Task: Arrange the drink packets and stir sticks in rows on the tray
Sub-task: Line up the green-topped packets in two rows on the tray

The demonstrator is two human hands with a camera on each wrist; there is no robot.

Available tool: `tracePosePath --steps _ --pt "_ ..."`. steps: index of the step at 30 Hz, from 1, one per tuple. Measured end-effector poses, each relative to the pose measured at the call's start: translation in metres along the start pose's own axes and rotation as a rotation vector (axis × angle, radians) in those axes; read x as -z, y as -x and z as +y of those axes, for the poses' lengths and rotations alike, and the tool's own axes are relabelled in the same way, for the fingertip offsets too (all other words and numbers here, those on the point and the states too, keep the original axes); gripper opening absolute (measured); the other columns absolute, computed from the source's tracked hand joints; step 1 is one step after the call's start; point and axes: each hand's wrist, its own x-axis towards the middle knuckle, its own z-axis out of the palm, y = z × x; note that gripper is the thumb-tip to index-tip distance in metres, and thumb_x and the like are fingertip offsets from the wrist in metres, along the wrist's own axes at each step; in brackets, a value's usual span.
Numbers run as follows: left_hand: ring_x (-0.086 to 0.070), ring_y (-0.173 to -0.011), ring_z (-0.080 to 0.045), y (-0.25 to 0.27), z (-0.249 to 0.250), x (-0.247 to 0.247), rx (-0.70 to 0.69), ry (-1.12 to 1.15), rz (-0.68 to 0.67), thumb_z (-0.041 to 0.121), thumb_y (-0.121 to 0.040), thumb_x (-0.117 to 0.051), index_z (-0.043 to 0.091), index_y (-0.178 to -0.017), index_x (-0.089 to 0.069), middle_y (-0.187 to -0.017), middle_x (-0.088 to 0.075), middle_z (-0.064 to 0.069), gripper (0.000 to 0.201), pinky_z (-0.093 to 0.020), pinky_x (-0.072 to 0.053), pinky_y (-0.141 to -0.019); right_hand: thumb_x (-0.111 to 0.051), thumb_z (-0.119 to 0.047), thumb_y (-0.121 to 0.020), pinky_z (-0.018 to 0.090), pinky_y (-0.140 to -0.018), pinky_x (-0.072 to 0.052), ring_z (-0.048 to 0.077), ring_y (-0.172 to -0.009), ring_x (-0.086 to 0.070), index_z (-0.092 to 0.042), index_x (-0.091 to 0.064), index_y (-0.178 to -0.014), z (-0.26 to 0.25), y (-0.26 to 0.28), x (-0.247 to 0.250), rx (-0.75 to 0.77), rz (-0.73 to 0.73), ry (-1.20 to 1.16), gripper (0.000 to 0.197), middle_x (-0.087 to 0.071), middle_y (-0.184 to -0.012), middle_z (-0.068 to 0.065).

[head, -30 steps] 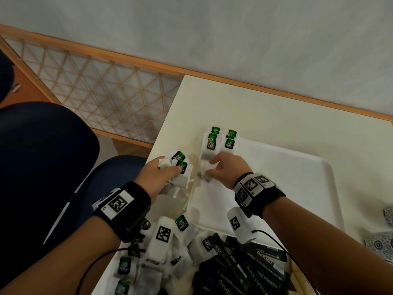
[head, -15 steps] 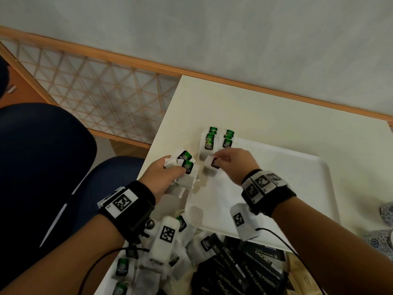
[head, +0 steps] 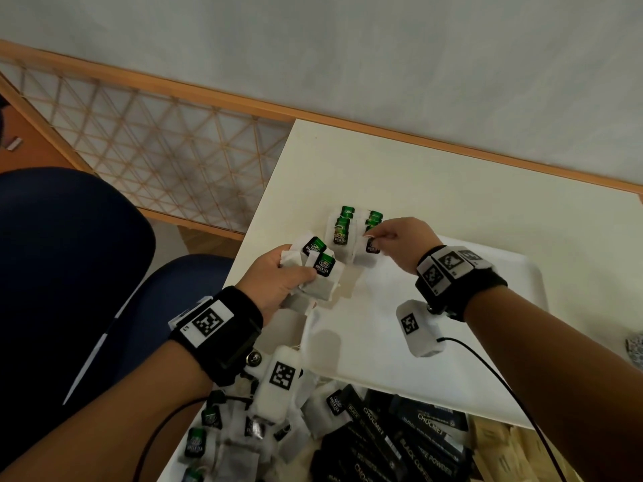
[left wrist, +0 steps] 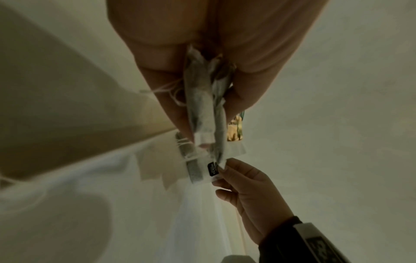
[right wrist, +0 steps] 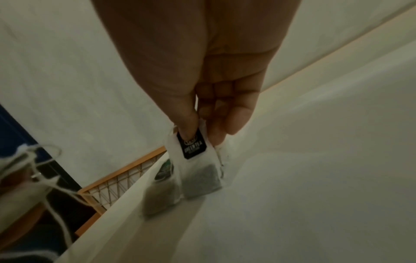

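From the head camera, a flat white plastic tray (head: pixel 487 360) lies on a pale cream desk (head: pixel 452 189). At the tray's far left corner lie a few white paper tea bags with green tags (head: pixel 342 227), side by side in two short rows. The right hand (head: pixel 400 238) pinches one more white tea bag with a black tag (head: pixel 368 250) right beside those rows, its bottom touching the tray. The left hand (head: pixel 278 280) is curled tight round a bunch of white tea bags (head: pixel 322 273) above the desk's left edge, just beside the tray. Their tags say "GREEN TEA". At the near edge of the desk sits a heap of loose tea bags (head: pixel 250 433) next to a heap of long black stick packets (head: pixel 400 443). Those say "CHOCMET" and "BLACK COFFEE POWDER".

From the left wrist camera, the thumb and fingers squeeze the bunch of tea bags (left wrist: pixel 202 110) together, with white strings hanging out.

From the right wrist camera, the thumb and first finger press on the black "GREEN TEA" tag (right wrist: pixel 192 144). The bag hangs down and rests beside another bag on the tray.
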Motion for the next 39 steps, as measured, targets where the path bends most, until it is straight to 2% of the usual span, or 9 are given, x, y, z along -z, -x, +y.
tracePosePath --steps 6,11,15,20,22,24,28,35,39 --pt "-0.064 -0.069 -0.020 -0.004 -0.002 -0.006 -0.024 -0.036 0.000 -0.004 -0.084 -0.063 0.016 -0.088 -0.063 -0.084 -0.066 -0.008 0.020 -0.029 -0.053 -0.049 -0.052 -0.013 -0.093 0.018 -0.073 -0.036 0.011 -0.086 -0.052 -0.022 -0.071 -0.110 0.005 -0.011 -0.004 -0.003 0.049 -0.001 0.027 -0.069 -0.108 0.001" --pt "-0.064 -0.074 -0.025 -0.004 -0.005 -0.008 -0.024 -0.071 -0.004 -0.001 -0.083 -0.066 0.017 -0.090 -0.066 -0.087 -0.067 -0.011 0.019 -0.046 -0.055 -0.071 -0.057 -0.021 -0.092 0.021 -0.078 -0.037 0.013 -0.092 -0.056 -0.025 -0.068 -0.112 0.012 -0.011 -0.006 0.005 0.124 -0.020 0.024 -0.062 -0.105 -0.003" --pt "-0.062 -0.076 -0.027 -0.005 -0.005 -0.011 -0.029 -0.061 0.001 0.001 -0.082 -0.067 0.018 -0.089 -0.066 -0.085 -0.066 -0.011 0.019 -0.038 -0.052 -0.066 -0.058 -0.029 -0.092 0.014 -0.072 -0.042 0.007 -0.084 -0.059 -0.026 -0.069 -0.104 0.000 0.007 -0.003 0.075 0.190 -0.196 0.016 -0.065 -0.097 -0.010" --pt "-0.059 -0.075 -0.026 -0.002 -0.005 -0.019 -0.049 -0.057 -0.021 0.009 -0.077 -0.075 0.014 -0.102 -0.067 -0.085 -0.065 -0.012 0.027 -0.040 -0.047 -0.066 -0.072 -0.038 -0.080 0.027 -0.073 -0.053 0.011 -0.077 -0.065 -0.032 -0.064 -0.106 -0.020 0.036 -0.012 0.060 -0.163 -0.409 0.027 -0.070 -0.084 -0.006" --pt "-0.061 -0.059 -0.015 0.000 -0.005 -0.021 -0.054 -0.042 -0.025 0.007 -0.080 -0.073 0.012 -0.097 -0.065 -0.075 -0.065 -0.007 0.019 -0.028 -0.051 -0.052 -0.076 -0.025 -0.079 0.029 -0.070 -0.053 0.013 -0.072 -0.063 -0.029 -0.063 -0.108 -0.021 0.040 -0.014 0.060 -0.167 -0.420 0.032 -0.068 -0.074 -0.005" --pt "-0.054 -0.046 -0.008 0.001 -0.005 -0.020 -0.063 -0.034 0.002 0.005 -0.083 -0.069 0.015 -0.088 -0.063 -0.065 -0.059 -0.001 0.012 -0.018 -0.042 -0.039 -0.072 -0.016 -0.081 0.027 -0.069 -0.054 0.012 -0.069 -0.064 -0.025 -0.065 -0.111 -0.020 0.041 -0.011 0.049 -0.144 -0.402 0.031 -0.069 -0.073 -0.003" --pt "-0.060 -0.067 -0.021 0.001 -0.008 -0.008 -0.058 -0.028 0.070 0.010 -0.084 -0.069 0.019 -0.087 -0.066 -0.077 -0.066 -0.007 0.010 -0.035 -0.051 -0.060 -0.070 -0.012 -0.083 0.023 -0.070 -0.054 0.009 -0.065 -0.062 -0.023 -0.071 -0.098 -0.013 0.038 -0.004 0.006 -0.088 -0.382 0.018 -0.069 -0.072 -0.005" --pt "-0.061 -0.070 -0.024 0.003 -0.004 0.023 -0.039 0.021 0.143 0.010 -0.088 -0.064 0.013 -0.101 -0.066 -0.086 -0.065 -0.011 0.014 -0.034 -0.053 -0.049 -0.063 -0.019 -0.088 0.015 -0.072 -0.046 0.011 -0.082 -0.061 -0.024 -0.072 -0.101 -0.015 0.029 -0.010 0.079 -0.071 -0.109 0.017 -0.066 -0.077 -0.010" --pt "-0.059 -0.081 -0.029 0.002 -0.002 0.027 -0.057 0.039 0.130 0.010 -0.088 -0.063 0.019 -0.093 -0.068 -0.091 -0.065 -0.012 0.012 -0.038 -0.053 -0.059 -0.062 -0.022 -0.089 0.007 -0.063 -0.039 0.009 -0.080 -0.057 -0.026 -0.071 -0.103 -0.022 0.018 -0.016 0.098 -0.093 -0.049 0.018 -0.058 -0.071 -0.018"
